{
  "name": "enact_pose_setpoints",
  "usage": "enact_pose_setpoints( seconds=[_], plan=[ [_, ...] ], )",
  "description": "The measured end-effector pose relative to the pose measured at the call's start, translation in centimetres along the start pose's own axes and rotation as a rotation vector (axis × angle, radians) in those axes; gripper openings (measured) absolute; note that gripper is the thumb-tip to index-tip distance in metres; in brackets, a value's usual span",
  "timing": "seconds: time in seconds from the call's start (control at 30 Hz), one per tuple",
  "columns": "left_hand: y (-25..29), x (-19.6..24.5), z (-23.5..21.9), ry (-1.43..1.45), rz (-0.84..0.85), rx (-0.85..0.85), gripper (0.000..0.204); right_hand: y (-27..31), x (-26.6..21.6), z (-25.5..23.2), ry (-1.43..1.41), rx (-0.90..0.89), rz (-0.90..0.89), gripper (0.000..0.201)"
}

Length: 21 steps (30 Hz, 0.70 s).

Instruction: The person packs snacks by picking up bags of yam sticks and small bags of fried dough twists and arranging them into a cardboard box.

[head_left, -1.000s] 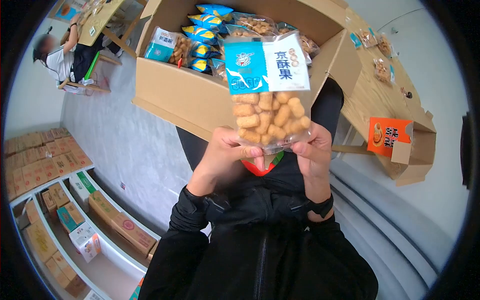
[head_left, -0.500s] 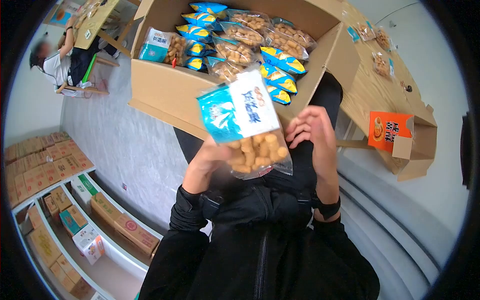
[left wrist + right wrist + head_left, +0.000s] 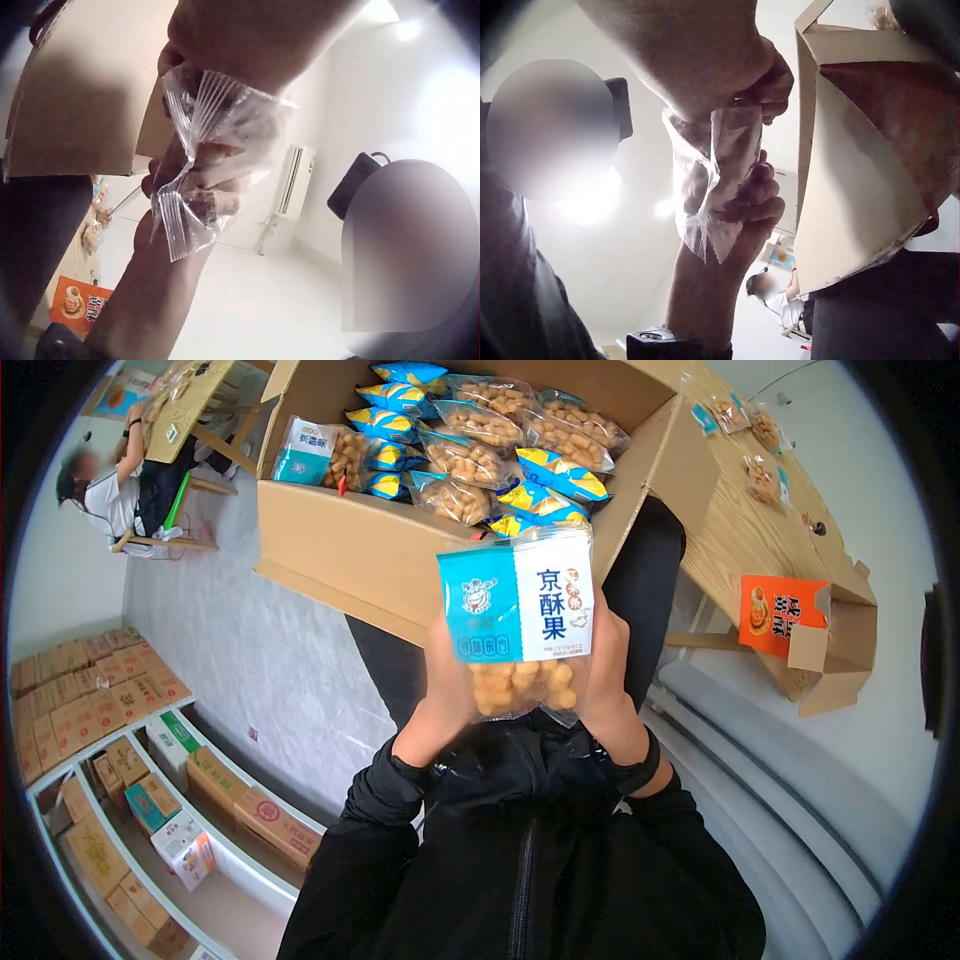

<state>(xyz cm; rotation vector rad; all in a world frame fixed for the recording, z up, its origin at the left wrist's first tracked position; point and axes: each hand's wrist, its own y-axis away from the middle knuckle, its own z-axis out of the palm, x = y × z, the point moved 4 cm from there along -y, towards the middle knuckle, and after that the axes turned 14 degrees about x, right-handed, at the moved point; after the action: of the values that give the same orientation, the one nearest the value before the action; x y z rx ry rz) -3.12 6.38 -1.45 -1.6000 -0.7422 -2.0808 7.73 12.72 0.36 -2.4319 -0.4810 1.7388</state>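
Holding the snack bag (image 3: 517,610) by opposite sides with left grip (image 3: 447,678) and right grip (image 3: 608,668), both curled round it, equally near. Held directly between them, lengthwise toward the box (image 3: 340,550) ahead of both.

The head view is brightly and evenly lit; its corners are blacked out, and the white shelving (image 3: 230,905) is bowed by wide-angle distortion. Print on the clear plastic bag with a blue-and-white label (image 3: 516,600) is sharply rendered. Both wrist views are dimmer and backlit: patches are burnt out by glare, the bare forearms (image 3: 161,292) are darkened, and shadow is cast across the brown cardboard box (image 3: 71,112).
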Motion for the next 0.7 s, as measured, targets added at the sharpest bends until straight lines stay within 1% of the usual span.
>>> enact_pose_setpoints(
  seconds=[0.03,0.07,0.13,0.17,0.23,0.27,0.33,0.37,0.4,0.47,0.5,0.53,0.57,0.6,0.67,0.7],
  plan=[
    [0.1,-0.3,0.2,0.198,-0.177,0.082,0.018,0.1,0.0,-0.1,-0.003,0.016,-0.029,0.027],
    [0.1,-0.5,0.2,0.199,-0.177,0.080,0.018,0.1,0.0,-0.1,-0.002,0.017,-0.029,0.027],
    [-0.3,-0.8,0.2,0.102,-0.076,0.075,0.018,0.0,-0.1,0.0,-0.015,-0.015,0.003,0.022],
    [-0.3,-0.8,0.1,0.103,-0.073,0.075,0.018,0.0,0.0,-0.1,-0.015,-0.015,0.000,0.022],
    [-0.4,-0.2,-0.1,0.102,-0.078,0.039,0.016,0.5,1.1,0.5,-0.414,-0.163,0.356,0.031],
    [-0.5,-0.1,-0.5,0.099,-0.077,0.040,0.016,0.7,1.1,0.5,-0.417,-0.163,0.357,0.031],
    [-0.5,-0.3,-0.7,0.086,-0.198,0.002,0.014,1.0,1.2,0.7,-0.643,-0.149,0.492,0.033],
    [-0.5,0.0,-0.6,0.033,-0.175,0.026,0.011,1.2,1.2,0.8,-0.685,-0.114,0.549,0.033],
    [-0.4,-0.2,-0.6,0.032,-0.176,0.024,0.011,1.3,1.2,0.9,-0.686,-0.111,0.550,0.033],
    [-0.2,-0.3,-0.8,-0.140,-0.025,0.069,0.009,1.1,1.0,0.9,-0.450,-0.108,0.417,0.027],
    [-0.1,-0.1,-0.8,-0.231,0.035,0.085,0.009,1.0,1.0,1.0,-0.450,-0.108,0.417,0.027],
    [0.0,-0.3,-0.7,-0.230,0.035,0.086,0.009,0.8,0.8,0.8,-0.348,-0.078,0.294,0.024],
    [0.0,-0.1,-0.7,-0.297,0.143,0.101,0.009,0.6,0.5,0.6,-0.245,-0.048,0.170,0.022],
    [0.1,0.1,-0.6,-0.363,0.254,0.116,0.009,0.6,0.7,0.6,-0.245,-0.049,0.167,0.022],
    [0.0,0.1,-0.5,-0.339,0.247,0.122,0.009,0.2,0.6,0.5,-0.115,-0.006,0.021,0.021],
    [0.0,0.0,-0.5,-0.320,0.233,0.124,0.009,0.2,0.3,0.4,-0.153,0.018,0.003,0.021]
  ],
)
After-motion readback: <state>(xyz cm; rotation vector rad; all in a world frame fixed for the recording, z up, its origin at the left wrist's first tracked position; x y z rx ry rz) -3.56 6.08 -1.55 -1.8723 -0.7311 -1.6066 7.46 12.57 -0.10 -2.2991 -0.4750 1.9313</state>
